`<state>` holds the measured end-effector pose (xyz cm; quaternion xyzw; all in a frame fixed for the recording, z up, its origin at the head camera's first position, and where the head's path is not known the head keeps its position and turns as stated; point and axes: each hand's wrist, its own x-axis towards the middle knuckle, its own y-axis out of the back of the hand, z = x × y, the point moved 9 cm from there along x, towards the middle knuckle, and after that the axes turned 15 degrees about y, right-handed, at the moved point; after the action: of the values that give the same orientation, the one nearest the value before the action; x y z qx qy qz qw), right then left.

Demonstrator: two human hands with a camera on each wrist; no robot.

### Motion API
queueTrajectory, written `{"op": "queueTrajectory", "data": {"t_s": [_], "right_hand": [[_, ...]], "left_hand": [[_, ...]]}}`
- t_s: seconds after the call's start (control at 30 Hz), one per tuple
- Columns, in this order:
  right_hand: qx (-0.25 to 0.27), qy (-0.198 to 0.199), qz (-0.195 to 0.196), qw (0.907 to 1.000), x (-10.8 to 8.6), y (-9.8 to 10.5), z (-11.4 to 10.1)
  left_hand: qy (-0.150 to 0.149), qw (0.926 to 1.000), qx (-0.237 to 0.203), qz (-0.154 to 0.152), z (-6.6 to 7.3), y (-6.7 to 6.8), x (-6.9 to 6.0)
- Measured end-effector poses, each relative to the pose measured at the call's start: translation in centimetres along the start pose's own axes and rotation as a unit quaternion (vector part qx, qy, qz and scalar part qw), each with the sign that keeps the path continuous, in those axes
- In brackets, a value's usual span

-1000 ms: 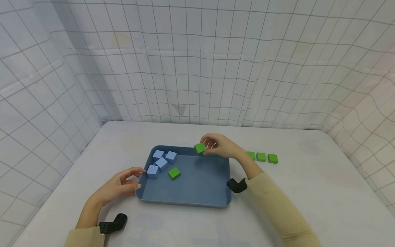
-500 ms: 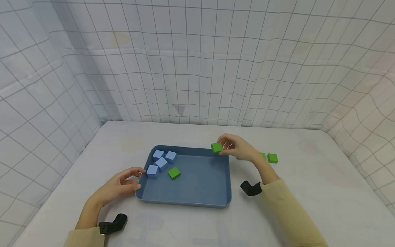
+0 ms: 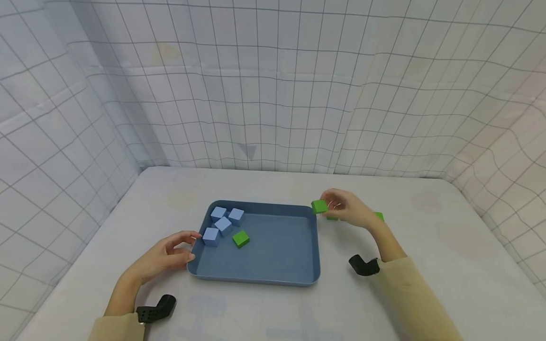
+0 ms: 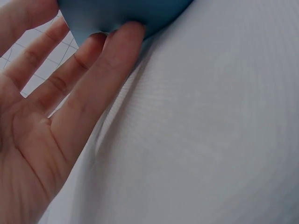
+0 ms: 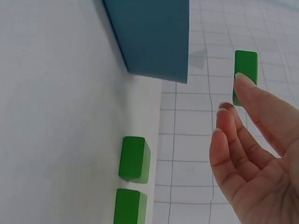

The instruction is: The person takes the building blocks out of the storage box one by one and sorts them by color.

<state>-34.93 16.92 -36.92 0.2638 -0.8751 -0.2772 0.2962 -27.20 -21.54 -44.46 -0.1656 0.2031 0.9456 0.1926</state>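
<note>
Right hand: We see the right hand [image 3: 347,208] pinching a bright green, flat-sided block [image 3: 319,206] between thumb and fingertips.
Held block: In the head view it overlaps the far right corner of the blue-grey, smooth rectangular tray [image 3: 277,251]; the right wrist view shows it raised and apart from the tray.
Left hand: We find the left hand [image 3: 161,258] loosely bent, fingers slightly spread, resting against the tray's left wall.
Inside the tray: Four pale blue cubes [image 3: 223,226] cluster at the left; one loose green block [image 3: 241,239] lies just beside them.
Bench: On the white bench [image 3: 448,265], we make out two green blocks beyond the tray's right side [image 5: 134,158] [image 5: 131,205]; the arm may hide others.
Carrying well: We judge this a carry in the air, best done with a light pinch on opposite faces, clear of the tray rim and the standing blocks. A level block is easier to set down flat, and the left hand's light contact should steady the tray.
Writing: We can read no brand, label or lettering on the blocks, tray or black wrist devices [image 3: 364,265].
</note>
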Motion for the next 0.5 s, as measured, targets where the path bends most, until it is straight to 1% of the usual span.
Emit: {"op": "queueTrajectory", "data": {"t_s": [0.1, 0.27, 0.5], "right_hand": [[-0.010, -0.006, 0.005, 0.9999, -0.8, 0.6, 0.3], [-0.018, -0.031, 0.008, 0.9993, -2.3, 1.5, 1.1], [-0.039, -0.035, 0.023, 0.9984, -4.7, 3.0, 2.3]], "left_hand": [[-0.001, 1.0000, 0.000, -0.001, 0.0, 0.0, 0.0], [-0.004, 1.0000, -0.004, -0.005, 0.1, 0.0, -0.1], [-0.001, 1.0000, -0.003, -0.005, 0.0, 0.0, 0.0]]}}
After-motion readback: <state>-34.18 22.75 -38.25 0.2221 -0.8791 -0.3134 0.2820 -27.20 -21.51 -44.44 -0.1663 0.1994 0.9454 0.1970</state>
